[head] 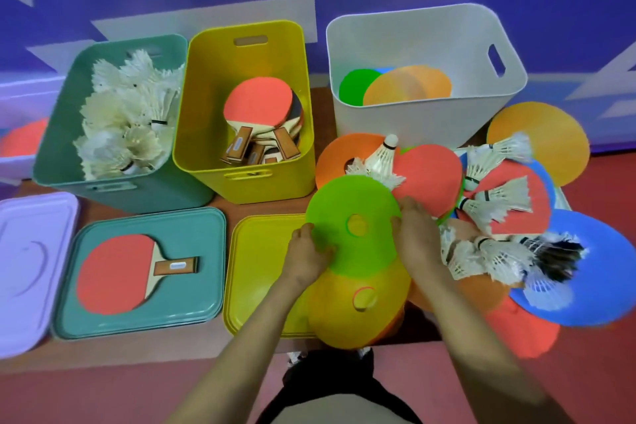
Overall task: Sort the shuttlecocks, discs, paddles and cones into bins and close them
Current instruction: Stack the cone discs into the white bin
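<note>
My left hand and my right hand hold a green cone by its left and right edges, above a yellow cone. To the right lies a pile of flat discs, cones and several white shuttlecocks. A teal bin holds shuttlecocks, a yellow bin holds paddles, and a white bin holds discs. One red paddle lies on the teal lid.
A yellow lid lies under my left hand, and a lilac lid lies at the far left. A blue disc and an orange disc stick out at the pile's right. A purple wall stands behind the bins.
</note>
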Tool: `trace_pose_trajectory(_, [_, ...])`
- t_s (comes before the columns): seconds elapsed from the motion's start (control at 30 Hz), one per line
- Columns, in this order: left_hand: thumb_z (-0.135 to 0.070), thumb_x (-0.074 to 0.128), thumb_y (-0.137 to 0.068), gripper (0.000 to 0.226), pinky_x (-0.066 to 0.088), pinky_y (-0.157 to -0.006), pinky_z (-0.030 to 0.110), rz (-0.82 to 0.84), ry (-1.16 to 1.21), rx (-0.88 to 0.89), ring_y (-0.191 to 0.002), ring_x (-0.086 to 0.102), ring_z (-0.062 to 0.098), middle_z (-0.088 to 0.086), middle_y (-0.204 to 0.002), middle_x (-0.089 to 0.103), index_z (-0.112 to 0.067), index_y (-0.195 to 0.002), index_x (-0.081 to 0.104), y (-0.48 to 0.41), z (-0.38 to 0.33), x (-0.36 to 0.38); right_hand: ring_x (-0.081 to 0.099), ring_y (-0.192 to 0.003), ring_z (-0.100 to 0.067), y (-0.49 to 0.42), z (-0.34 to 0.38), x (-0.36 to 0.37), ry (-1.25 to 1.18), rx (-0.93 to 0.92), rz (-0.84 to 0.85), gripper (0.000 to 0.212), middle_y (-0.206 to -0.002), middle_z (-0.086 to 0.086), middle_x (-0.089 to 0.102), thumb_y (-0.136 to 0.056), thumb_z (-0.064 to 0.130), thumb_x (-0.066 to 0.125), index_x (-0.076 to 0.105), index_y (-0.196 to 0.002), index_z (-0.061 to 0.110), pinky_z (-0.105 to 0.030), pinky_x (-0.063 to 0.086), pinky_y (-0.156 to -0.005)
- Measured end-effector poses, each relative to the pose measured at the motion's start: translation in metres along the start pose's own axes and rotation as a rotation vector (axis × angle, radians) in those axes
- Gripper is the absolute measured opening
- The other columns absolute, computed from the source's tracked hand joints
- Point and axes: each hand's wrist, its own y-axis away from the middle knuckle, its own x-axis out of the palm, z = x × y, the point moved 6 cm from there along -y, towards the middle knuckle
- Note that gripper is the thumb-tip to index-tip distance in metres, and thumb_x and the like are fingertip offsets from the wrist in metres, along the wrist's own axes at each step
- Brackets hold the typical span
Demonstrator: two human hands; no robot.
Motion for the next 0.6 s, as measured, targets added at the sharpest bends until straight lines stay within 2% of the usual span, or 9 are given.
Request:
trace_pose_trajectory(0.07, [-0.021, 0.071, -0.082, 0.072, 0.031, -0.101, 0.033, -0.049, 0.059, -0.041, -0.126, 0.041, 0.036, 0.024, -0.135, 0.042, 0.002, -0.138, 0.032, 0.000, 0.005, -0.001, 0.059, -0.086, -0.035, -0.001, -0.001, -0.004, -0.096, -0.054, -0.022, 0.012, -0.093, -0.019, 0.064, -0.091, 0.012, 0.053, 0.059, -0.100, 0.005, -0.037, 0.038, -0.064])
trace_pose_trajectory(0.17, [-0.014, 0.071, -0.082, 0.075, 0.030, -0.102, 0.038, -0.194, 0.126, -0.068, -0.127, 0.039, 0.040, 0.027, -0.135, 0.041, 0.005, -0.140, 0.027, 0.000, 0.015, -0.014, 0.061, -0.074, -0.032, 0.001, -0.001, -0.014, -0.223, -0.115, -0.056, 0.011, -0.080, -0.018, 0.067, -0.091, 0.013, 0.057, 0.063, -0.090, 0.005, -0.036, 0.039, -0.059])
trace_pose_trajectory(0.23, [-0.010, 0.068, -0.084, 0.065, 0.035, -0.099, 0.037, -0.263, 0.197, -0.055, -0.125, 0.044, 0.037, 0.025, -0.133, 0.047, 0.005, -0.137, 0.033, 0.001, 0.019, -0.024, 0.060, -0.069, -0.029, 0.006, 0.000, -0.021, -0.269, -0.165, -0.076, 0.012, -0.077, -0.017, 0.067, -0.092, 0.014, 0.056, 0.064, -0.091, 0.006, -0.036, 0.039, -0.058])
trace_pose_trajectory(0.33, [-0.010, 0.061, -0.090, 0.037, 0.043, -0.083, 0.031, -0.277, 0.304, 0.011, -0.110, 0.059, 0.030, 0.017, -0.119, 0.063, -0.001, -0.124, 0.052, 0.007, 0.014, -0.037, 0.056, -0.061, -0.024, 0.013, 0.002, -0.025, -0.345, -0.220, -0.094, 0.015, -0.070, -0.010, 0.066, -0.095, 0.017, 0.053, 0.066, -0.094, 0.009, -0.032, 0.035, -0.054])
trace_pose_trajectory(0.43, [-0.013, 0.056, -0.093, 0.023, 0.050, -0.085, 0.038, -0.210, 0.336, 0.115, -0.102, 0.063, 0.024, 0.011, -0.109, 0.068, -0.006, -0.115, 0.060, 0.015, 0.009, -0.041, 0.062, -0.065, -0.029, 0.015, 0.003, -0.031, -0.314, -0.230, -0.168, 0.022, -0.075, -0.010, 0.069, -0.096, 0.024, 0.050, 0.068, -0.102, 0.012, -0.034, 0.044, -0.056])
trace_pose_trajectory(0.5, [-0.016, 0.059, -0.092, 0.018, 0.053, -0.079, 0.046, -0.244, 0.333, 0.141, -0.087, 0.064, 0.017, 0.008, -0.097, 0.071, -0.010, -0.108, 0.064, 0.021, 0.008, -0.048, 0.064, -0.074, -0.029, 0.013, 0.006, -0.040, -0.272, -0.225, -0.257, 0.021, -0.085, -0.010, 0.070, -0.095, 0.023, 0.052, 0.069, -0.105, 0.013, -0.032, 0.044, -0.061])
trace_pose_trajectory(0.53, [-0.018, 0.063, -0.089, 0.014, 0.053, -0.073, 0.046, -0.294, 0.337, 0.141, -0.076, 0.061, 0.013, 0.006, -0.086, 0.071, -0.012, -0.102, 0.065, 0.025, 0.006, -0.055, 0.064, -0.079, -0.029, 0.012, 0.009, -0.045, -0.264, -0.237, -0.302, 0.020, -0.091, -0.009, 0.069, -0.094, 0.020, 0.054, 0.069, -0.105, 0.012, -0.030, 0.044, -0.064])
trace_pose_trajectory(0.6, [-0.023, 0.069, -0.084, 0.014, 0.050, -0.059, 0.035, -0.395, 0.321, 0.165, -0.057, 0.050, 0.004, 0.002, -0.065, 0.063, -0.010, -0.089, 0.066, 0.031, -0.003, -0.071, 0.063, -0.083, -0.028, 0.008, 0.016, -0.054, -0.266, -0.271, -0.371, 0.019, -0.096, -0.009, 0.067, -0.092, 0.017, 0.056, 0.069, -0.104, 0.009, -0.027, 0.043, -0.066])
